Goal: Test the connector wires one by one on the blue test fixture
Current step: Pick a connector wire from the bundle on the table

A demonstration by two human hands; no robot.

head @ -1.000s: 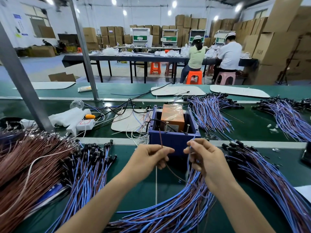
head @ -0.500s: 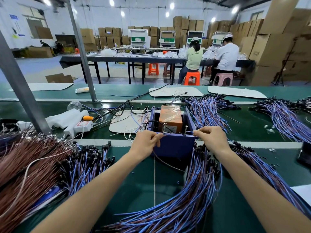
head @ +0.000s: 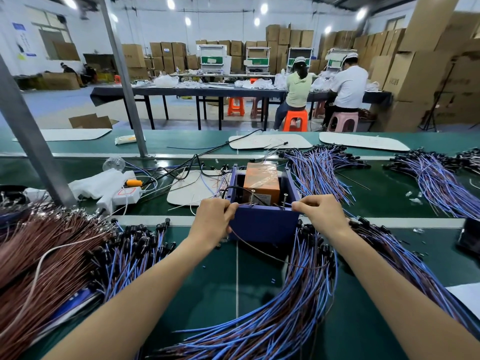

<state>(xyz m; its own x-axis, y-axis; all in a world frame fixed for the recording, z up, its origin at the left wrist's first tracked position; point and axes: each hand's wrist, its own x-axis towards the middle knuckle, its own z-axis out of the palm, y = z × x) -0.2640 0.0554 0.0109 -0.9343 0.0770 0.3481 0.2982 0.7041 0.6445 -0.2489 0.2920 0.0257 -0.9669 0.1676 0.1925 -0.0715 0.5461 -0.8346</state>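
Thin brown connector wire (head: 259,252) lies across the top of the blue box-shaped test fixture (head: 263,227). My left hand (head: 213,219) and right hand (head: 322,213) each pinch one end. It looks light and bendy, so the ends are best to hold.

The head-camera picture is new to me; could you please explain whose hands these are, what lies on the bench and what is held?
The camera is worn on a person's head, looking down at their two bare hands. The left hand and right hand each pinch an end of thin wire by the metal pins of the blue test fixture, which holds an orange box. Bundles of blue-and-brown wires and a brown wire pile lie on the green bench.
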